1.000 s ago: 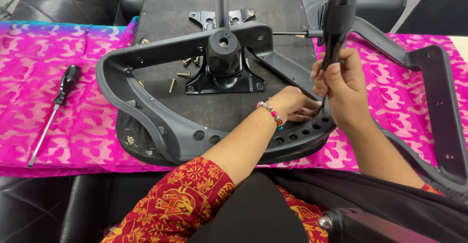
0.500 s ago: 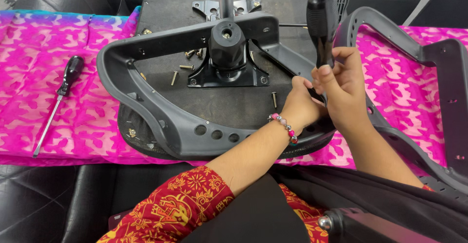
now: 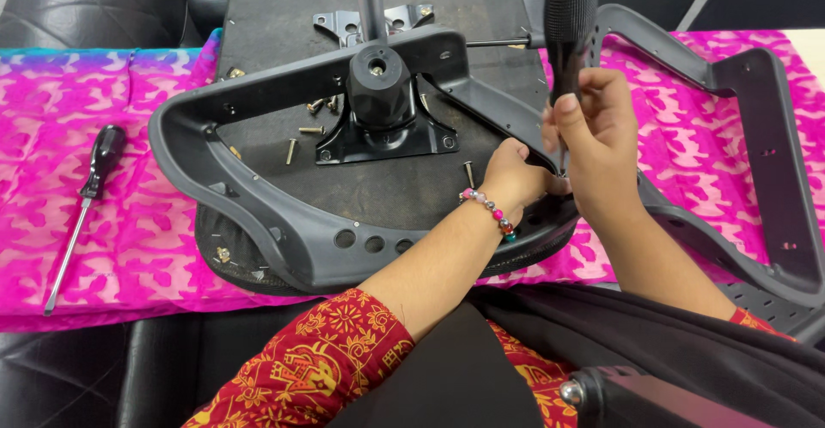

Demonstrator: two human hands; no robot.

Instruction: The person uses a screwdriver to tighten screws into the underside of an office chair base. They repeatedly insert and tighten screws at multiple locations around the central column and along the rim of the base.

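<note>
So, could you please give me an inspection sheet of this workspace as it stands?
Surface: pink patterned cloth over a table.
Job's things: upturned chair seat with grey armrest frame; upright black screwdriver at the frame.
Clutter: loose screws on the seat; second screwdriver on the cloth.
Grippers: right hand grips the upright screwdriver; left hand at its tip.
Cables: nothing seen.
Surroundings: black leather seats.

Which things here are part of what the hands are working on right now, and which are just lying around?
In use:
- right hand gripping the black screwdriver, held upright
- left hand steadying its tip at the grey armrest frame
- upturned chair seat

Lying about:
- second screwdriver on the pink cloth
- loose screws on the seat
- other armrest at right
</note>
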